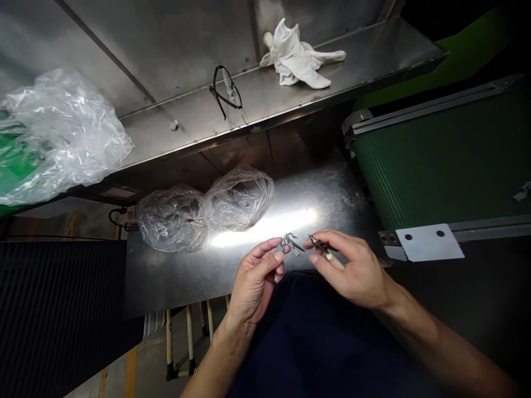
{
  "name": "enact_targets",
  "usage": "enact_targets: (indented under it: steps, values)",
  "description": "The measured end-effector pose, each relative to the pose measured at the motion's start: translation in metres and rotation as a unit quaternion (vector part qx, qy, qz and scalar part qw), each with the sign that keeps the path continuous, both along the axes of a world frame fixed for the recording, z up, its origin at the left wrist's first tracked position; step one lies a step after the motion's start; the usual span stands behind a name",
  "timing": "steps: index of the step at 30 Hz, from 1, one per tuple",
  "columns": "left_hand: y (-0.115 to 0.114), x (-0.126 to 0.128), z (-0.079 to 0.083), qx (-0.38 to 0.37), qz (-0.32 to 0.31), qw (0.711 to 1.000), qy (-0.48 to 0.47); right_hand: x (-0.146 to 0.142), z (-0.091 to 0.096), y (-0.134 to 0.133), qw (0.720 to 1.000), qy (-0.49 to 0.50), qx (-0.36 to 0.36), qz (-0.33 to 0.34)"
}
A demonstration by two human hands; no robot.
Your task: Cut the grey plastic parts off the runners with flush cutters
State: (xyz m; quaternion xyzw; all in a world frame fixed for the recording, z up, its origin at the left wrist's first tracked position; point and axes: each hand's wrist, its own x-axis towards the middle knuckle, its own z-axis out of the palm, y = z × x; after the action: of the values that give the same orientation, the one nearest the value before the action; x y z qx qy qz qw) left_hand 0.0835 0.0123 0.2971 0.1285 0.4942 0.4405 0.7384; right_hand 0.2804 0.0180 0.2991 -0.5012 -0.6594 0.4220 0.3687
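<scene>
Between thumb and fingers, my left hand (259, 271) pinches a small grey moulded plastic piece (289, 242) with thin branches. Close beside it on the right, my right hand (352, 265) is closed round small cutting pliers (319, 243) with a cream handle. The pliers' jaws point toward the grey piece, with a small space between them. Both hands are above the near edge of the metal table (178, 282). Two clear plastic bags (172, 221) stand on the table ahead to the left, and a cream-handled tool (196, 221) shows at one of them.
A metal shelf (194, 132) runs behind, carrying glasses (226, 91), a white glove (296, 58) and a small grey piece (174, 125). A large clear bag (70, 127) is at the far left. A green conveyor belt (440, 160) borders the right; a black ribbed surface (62, 315) borders the left.
</scene>
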Motion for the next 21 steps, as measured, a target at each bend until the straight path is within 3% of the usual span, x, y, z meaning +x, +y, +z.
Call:
enact_targets:
  steps: [3, 6, 21]
  values:
    - [0.0, 0.002, 0.005, 0.011, 0.015, 1.0, 0.007, 0.006, 0.003, -0.006, 0.994, -0.047, 0.057, 0.078]
    - [-0.001, 0.004, 0.01, 0.011, 0.019, 1.0, 0.009, 0.008, 0.001, -0.006, 0.988, -0.078, 0.056, 0.119]
    - [-0.009, 0.011, 0.011, 0.007, -0.029, 1.0, 0.003, 0.007, -0.003, -0.002, 0.986, -0.097, 0.071, 0.12]
